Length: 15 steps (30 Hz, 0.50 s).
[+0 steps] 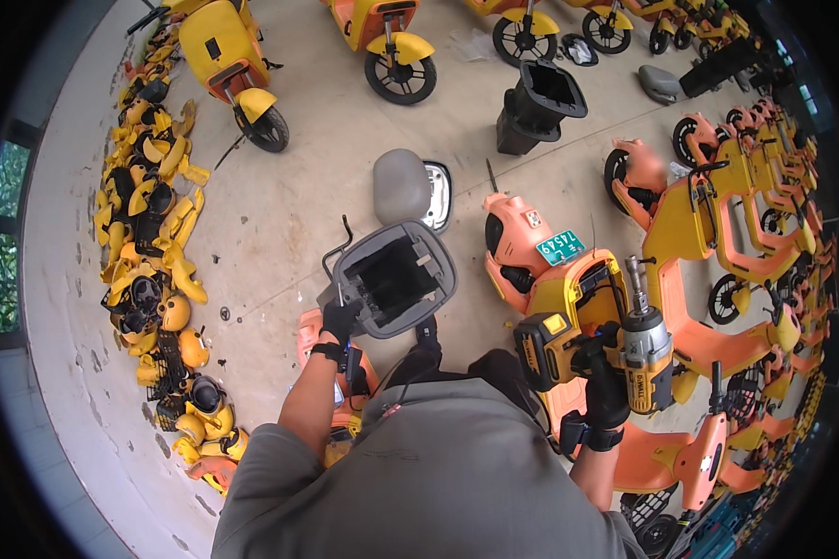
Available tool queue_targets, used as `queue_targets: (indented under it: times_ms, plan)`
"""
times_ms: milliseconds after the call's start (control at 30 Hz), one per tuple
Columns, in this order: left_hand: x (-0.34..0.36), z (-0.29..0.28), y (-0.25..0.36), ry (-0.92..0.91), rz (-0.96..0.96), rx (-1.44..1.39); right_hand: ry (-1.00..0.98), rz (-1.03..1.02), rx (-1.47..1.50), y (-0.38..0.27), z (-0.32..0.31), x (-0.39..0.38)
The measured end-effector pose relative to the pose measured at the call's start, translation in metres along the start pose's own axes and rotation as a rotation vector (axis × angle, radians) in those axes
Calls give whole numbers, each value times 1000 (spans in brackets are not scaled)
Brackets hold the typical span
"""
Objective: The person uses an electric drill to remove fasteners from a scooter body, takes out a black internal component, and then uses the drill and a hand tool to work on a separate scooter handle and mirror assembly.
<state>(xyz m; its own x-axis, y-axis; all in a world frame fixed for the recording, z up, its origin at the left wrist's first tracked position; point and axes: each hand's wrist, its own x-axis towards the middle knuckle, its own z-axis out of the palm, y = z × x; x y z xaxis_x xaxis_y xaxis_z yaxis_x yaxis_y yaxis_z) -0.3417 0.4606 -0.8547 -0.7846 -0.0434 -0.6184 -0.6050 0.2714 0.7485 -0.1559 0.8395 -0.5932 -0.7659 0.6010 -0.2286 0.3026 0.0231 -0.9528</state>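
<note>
My left hand, in a black glove, is closed on the near left rim of a black storage bucket, whose open top faces up. A thin bent black rod shows beside the bucket's far left side. In my right hand, also gloved in black, is a yellow and black cordless impact wrench. Its silver socket end points away from me, and its battery sticks out to the left. Below the wrench stands an orange and yellow scooter body with a green plate.
A grey scooter seat lies on the floor beyond the bucket. Another black bucket stands farther off. Yellow scooters line the back, and orange and yellow ones crowd the right. Yellow and black parts are heaped along the left wall.
</note>
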Motion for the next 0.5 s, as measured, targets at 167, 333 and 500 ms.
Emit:
queue_targets:
  times_ms: [167,333,500]
  plan:
    - [28,-12,34,46,-30,-1,102,-12,103,-9,18,17]
    - [70,-5,66,65,-42,-1,42,31,230,-9,30,53]
    - [109,28,162,-21,-25,-67,18,89,192,22,36,125]
